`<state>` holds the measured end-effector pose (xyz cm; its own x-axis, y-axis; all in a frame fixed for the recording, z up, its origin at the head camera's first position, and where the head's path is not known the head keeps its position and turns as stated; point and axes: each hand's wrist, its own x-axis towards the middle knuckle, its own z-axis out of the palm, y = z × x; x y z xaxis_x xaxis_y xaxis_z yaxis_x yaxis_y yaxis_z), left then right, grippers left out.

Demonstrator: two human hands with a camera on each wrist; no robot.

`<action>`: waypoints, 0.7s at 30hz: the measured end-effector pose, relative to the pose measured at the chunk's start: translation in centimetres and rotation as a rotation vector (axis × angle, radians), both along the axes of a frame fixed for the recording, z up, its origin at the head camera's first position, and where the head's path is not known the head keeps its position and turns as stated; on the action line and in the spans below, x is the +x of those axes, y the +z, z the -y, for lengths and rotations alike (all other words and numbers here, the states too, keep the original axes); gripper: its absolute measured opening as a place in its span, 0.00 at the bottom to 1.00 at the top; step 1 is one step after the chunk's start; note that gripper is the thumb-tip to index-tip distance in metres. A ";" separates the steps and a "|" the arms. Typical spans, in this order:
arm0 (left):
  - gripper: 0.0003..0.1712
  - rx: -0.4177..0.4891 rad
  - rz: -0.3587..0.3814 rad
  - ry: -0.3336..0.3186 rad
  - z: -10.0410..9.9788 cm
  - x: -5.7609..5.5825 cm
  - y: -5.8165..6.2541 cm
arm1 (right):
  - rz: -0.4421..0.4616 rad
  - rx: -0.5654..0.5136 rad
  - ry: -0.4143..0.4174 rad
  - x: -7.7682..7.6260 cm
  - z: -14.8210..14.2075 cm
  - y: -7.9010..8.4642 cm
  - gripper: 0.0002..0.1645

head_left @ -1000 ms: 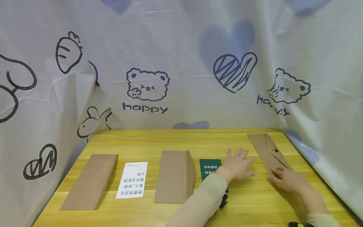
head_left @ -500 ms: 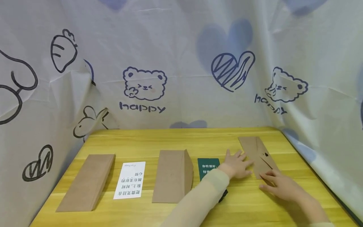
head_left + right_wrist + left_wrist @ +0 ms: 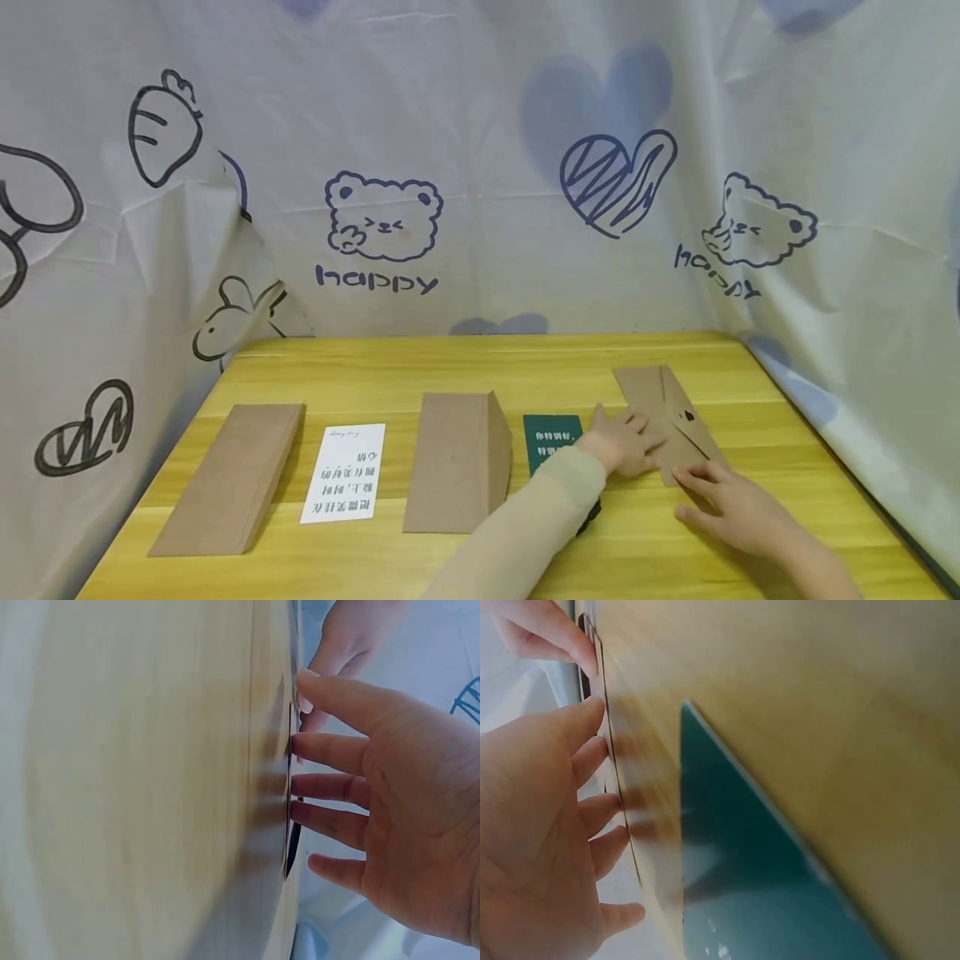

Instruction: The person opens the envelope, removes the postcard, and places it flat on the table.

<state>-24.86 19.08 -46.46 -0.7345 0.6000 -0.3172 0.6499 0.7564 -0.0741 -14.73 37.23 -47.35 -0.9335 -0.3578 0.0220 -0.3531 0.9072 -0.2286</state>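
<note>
A flat brown paper envelope, with crossing fold lines and a small dark mark, lies at the right of the table. My left hand has its fingers spread, and their tips touch the envelope's left edge. At the near end, my right hand touches the envelope with its fingertips, the fingers loosely bent. From the right wrist view, the right hand's fingers look fairly straight along the thin edge. A green card with white writing lies partly under the left forearm; the left wrist view shows its corner close up.
Left of the green card stands a brown paper packet with a folded side. Beyond it lie a white printed card and another brown packet. A patterned curtain surrounds the wooden table.
The envelope has slid left and towards me, along with my right hand. My left hand's fingers have come into contact with its left edge. The cards and packets stay in place.
</note>
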 end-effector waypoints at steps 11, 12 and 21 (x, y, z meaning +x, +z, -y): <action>0.31 0.014 0.011 -0.018 0.9 1.6 0.4 | 0.170 -0.102 -0.054 1.4 0.5 0.6 0.35; 0.31 0.011 0.004 -0.018 0.9 1.8 0.4 | 0.165 -0.113 -0.060 1.4 0.5 0.7 0.35; 0.31 0.015 -0.033 -0.032 1.8 2.7 0.6 | -0.022 -0.060 -0.066 -0.8 0.0 1.0 0.32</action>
